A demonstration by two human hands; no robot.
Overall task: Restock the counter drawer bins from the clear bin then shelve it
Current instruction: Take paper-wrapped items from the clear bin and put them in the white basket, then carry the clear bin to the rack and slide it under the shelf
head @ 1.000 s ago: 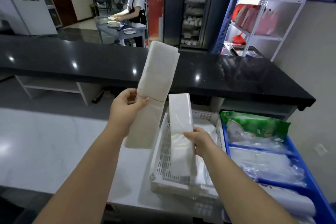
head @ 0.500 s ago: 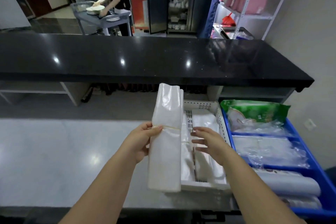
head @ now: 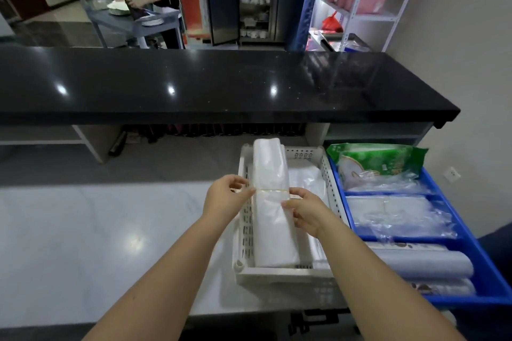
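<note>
A long white bundle of plastic bags (head: 273, 216), bound by a thin yellow rubber band, lies lengthwise along the left side of the white perforated bin (head: 279, 274). My left hand (head: 224, 198) pinches the rubber band at the bundle's left edge. My right hand (head: 303, 212) pinches the bundle's right edge just below the band. More white bags lie in the bin to the right of the bundle. The clear bin is not in view.
A blue divided bin (head: 496, 282) on the right holds a green packet (head: 379, 160), clear bags and rolls. A black raised counter (head: 221, 86) runs across behind. A white worktop (head: 97, 243) spreads left. A person works at a cart (head: 130, 22) beyond; a shelf rack (head: 368, 16) stands far right.
The bundle my left hand held upright has come down into the white bin's left side. My right hand left the bags in the bin and took the bundle's right edge.
</note>
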